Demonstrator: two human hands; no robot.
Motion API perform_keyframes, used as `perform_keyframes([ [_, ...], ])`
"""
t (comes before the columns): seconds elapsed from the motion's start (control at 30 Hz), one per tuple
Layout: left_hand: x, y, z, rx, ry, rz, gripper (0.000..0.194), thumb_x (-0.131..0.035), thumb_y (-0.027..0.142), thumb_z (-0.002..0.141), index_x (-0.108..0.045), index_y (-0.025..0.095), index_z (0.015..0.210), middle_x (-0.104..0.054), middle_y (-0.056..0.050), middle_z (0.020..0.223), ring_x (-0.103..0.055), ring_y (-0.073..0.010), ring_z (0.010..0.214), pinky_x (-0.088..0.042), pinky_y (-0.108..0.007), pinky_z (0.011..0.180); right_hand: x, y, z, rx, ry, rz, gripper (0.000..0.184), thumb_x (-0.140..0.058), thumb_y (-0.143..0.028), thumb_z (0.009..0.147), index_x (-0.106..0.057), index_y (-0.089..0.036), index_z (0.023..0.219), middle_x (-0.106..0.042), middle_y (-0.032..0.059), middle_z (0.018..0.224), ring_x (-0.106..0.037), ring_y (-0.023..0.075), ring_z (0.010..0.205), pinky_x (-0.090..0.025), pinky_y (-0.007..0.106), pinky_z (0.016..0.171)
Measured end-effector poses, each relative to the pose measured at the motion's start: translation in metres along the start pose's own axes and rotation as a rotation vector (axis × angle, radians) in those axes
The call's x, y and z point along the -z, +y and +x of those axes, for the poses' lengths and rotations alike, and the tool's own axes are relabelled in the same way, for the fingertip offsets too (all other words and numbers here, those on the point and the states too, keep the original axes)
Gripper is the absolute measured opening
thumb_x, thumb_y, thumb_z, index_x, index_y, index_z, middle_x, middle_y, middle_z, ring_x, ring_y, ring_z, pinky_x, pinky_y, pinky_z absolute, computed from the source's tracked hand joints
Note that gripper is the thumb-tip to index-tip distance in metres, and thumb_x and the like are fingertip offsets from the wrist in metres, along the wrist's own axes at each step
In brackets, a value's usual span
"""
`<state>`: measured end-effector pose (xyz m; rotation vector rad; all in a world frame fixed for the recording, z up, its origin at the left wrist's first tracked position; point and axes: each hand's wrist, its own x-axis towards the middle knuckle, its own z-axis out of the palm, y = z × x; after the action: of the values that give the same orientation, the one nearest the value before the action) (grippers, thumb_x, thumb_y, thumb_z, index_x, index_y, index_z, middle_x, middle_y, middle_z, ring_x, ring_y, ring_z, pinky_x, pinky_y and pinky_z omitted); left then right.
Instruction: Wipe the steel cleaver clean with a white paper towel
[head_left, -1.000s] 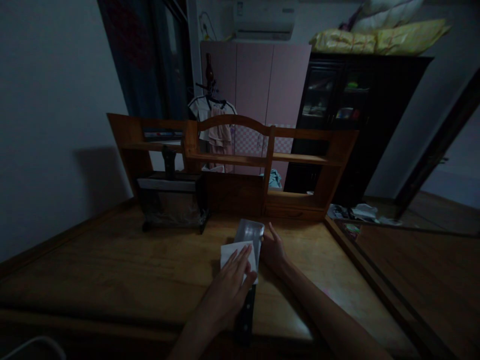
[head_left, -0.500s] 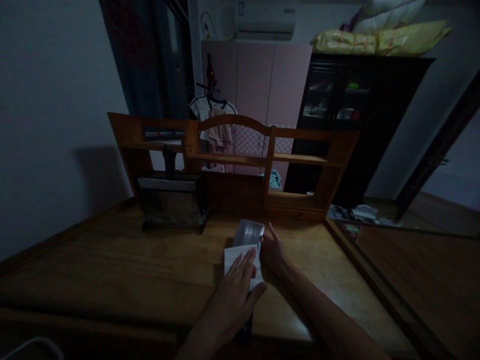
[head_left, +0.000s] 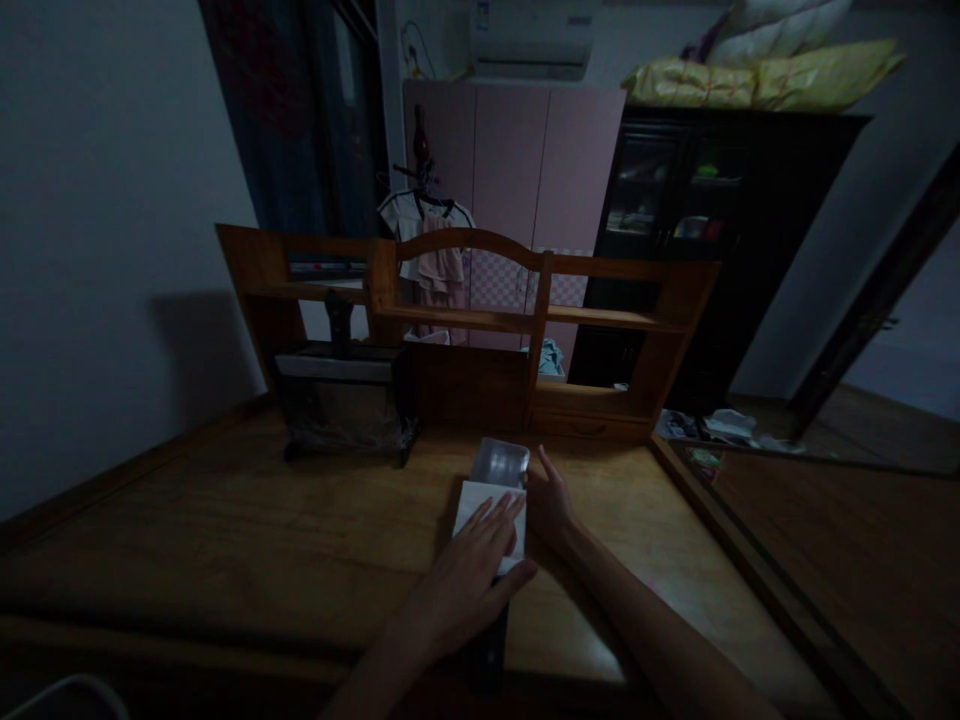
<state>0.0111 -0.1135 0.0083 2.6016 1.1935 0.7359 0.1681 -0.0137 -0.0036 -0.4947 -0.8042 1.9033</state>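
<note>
A cleaver (head_left: 501, 462) with a broad metal blade and a dark riveted handle (head_left: 491, 645) lies lengthwise before me, handle toward my body. Over the middle of its blade is a folded white tissue (head_left: 474, 500). My left hand (head_left: 480, 550) presses flat on the tissue, fingers stretched out and thumb apart. At the blade's right edge, my right hand (head_left: 551, 505) holds the cleaver with the thumb pointing up. Its other fingers are partly hidden behind the blade and tissue.
On the wooden desktop (head_left: 225, 520), a dark knife block (head_left: 341, 400) with a black handle sticking up stands at the back left. A wooden shelf unit (head_left: 465, 320) runs along the desk's far edge. A white wall (head_left: 112, 250) is on the left.
My left hand and the tissue have shifted a little to the right over the blade, sliding toward me and then slightly away. My right hand and the cleaver stay nearly still.
</note>
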Motion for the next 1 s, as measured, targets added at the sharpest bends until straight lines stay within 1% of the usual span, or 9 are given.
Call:
perform_keyframes([
  [0.1,0.008,0.003,0.001,-0.022,-0.008,-0.015,0.057,-0.035,0.048,0.097,-0.022,0.025,0.147,-0.024,-0.002,0.155,-0.017,-0.0189,0.143,-0.026,-0.041,0.117,0.002,0.001,0.000,0.032,0.015,0.000,0.045,-0.044,-0.058,0.087,-0.067,-0.019,0.089,-0.071,0.0050,0.073,-0.067,0.0229,0.073,-0.051,0.038,0.076],
  [0.2,0.010,0.013,-0.001,0.023,0.077,0.003,0.044,-0.036,0.046,0.097,-0.042,0.024,0.135,-0.027,-0.002,0.154,-0.022,-0.0206,0.142,-0.027,-0.043,0.116,0.001,0.001,-0.001,0.013,0.024,0.006,0.048,-0.042,-0.059,0.088,-0.067,-0.018,0.091,-0.071,0.0057,0.073,-0.067,0.0239,0.073,-0.051,0.039,0.074],
  [0.27,0.007,0.020,-0.004,0.096,0.161,0.018,0.035,-0.035,0.042,0.098,-0.052,0.023,0.121,-0.031,-0.002,0.152,-0.026,-0.0207,0.141,-0.028,-0.044,0.116,-0.001,0.000,-0.002,-0.008,0.033,0.018,0.049,-0.041,-0.059,0.088,-0.067,-0.018,0.091,-0.070,0.0058,0.071,-0.067,0.0246,0.072,-0.051,0.039,0.073],
  [0.33,0.001,0.024,-0.008,0.158,0.215,0.022,0.030,-0.035,0.038,0.098,-0.054,0.022,0.115,-0.034,-0.003,0.151,-0.028,-0.0203,0.140,-0.030,-0.043,0.115,-0.002,-0.001,-0.002,-0.016,0.037,0.029,0.048,-0.040,-0.058,0.089,-0.067,-0.018,0.090,-0.070,0.0057,0.069,-0.067,0.0248,0.071,-0.051,0.039,0.072],
  [0.4,-0.007,0.025,-0.010,0.171,0.223,0.021,0.029,-0.036,0.037,0.098,-0.055,0.022,0.113,-0.034,-0.003,0.151,-0.029,-0.0205,0.140,-0.031,-0.043,0.115,-0.002,-0.001,-0.002,-0.011,0.031,0.031,0.048,-0.040,-0.058,0.089,-0.067,-0.017,0.089,-0.070,0.0058,0.069,-0.067,0.0246,0.071,-0.051,0.039,0.072],
  [0.5,-0.017,0.020,-0.011,0.164,0.208,0.022,0.034,-0.036,0.037,0.098,-0.050,0.023,0.125,-0.036,-0.004,0.150,-0.031,-0.0199,0.139,-0.029,-0.044,0.116,-0.001,-0.001,-0.002,0.001,0.030,0.019,0.048,-0.041,-0.058,0.089,-0.067,-0.018,0.091,-0.070,0.0056,0.071,-0.067,0.0242,0.071,-0.051,0.039,0.073],
  [0.6,-0.021,0.014,-0.009,0.190,0.200,0.033,0.046,-0.033,0.036,0.099,-0.031,0.023,0.143,-0.036,-0.005,0.150,-0.030,-0.0185,0.139,-0.029,-0.044,0.116,-0.002,-0.001,-0.002,-0.005,0.046,0.011,0.047,-0.043,-0.058,0.088,-0.067,-0.018,0.092,-0.071,0.0054,0.071,-0.068,0.0241,0.072,-0.051,0.039,0.074],
  [0.8,-0.021,0.006,-0.008,0.164,0.175,0.065,0.048,-0.031,0.036,0.100,-0.025,0.025,0.146,-0.031,-0.002,0.152,-0.026,-0.0169,0.141,-0.025,-0.043,0.117,-0.009,-0.002,-0.005,-0.015,0.055,0.035,0.044,-0.045,-0.057,0.087,-0.067,-0.018,0.088,-0.071,0.0054,0.069,-0.068,0.0242,0.072,-0.051,0.038,0.073],
  [1.0,-0.020,-0.005,-0.013,0.112,0.135,0.056,0.053,-0.032,0.039,0.099,-0.017,0.026,0.149,-0.026,-0.002,0.154,-0.023,-0.0170,0.142,-0.024,-0.042,0.118,-0.004,0.000,-0.002,-0.006,0.026,0.017,0.043,-0.045,-0.057,0.087,-0.066,-0.019,0.087,-0.069,0.0046,0.067,-0.068,0.0241,0.072,-0.051,0.039,0.072],
])
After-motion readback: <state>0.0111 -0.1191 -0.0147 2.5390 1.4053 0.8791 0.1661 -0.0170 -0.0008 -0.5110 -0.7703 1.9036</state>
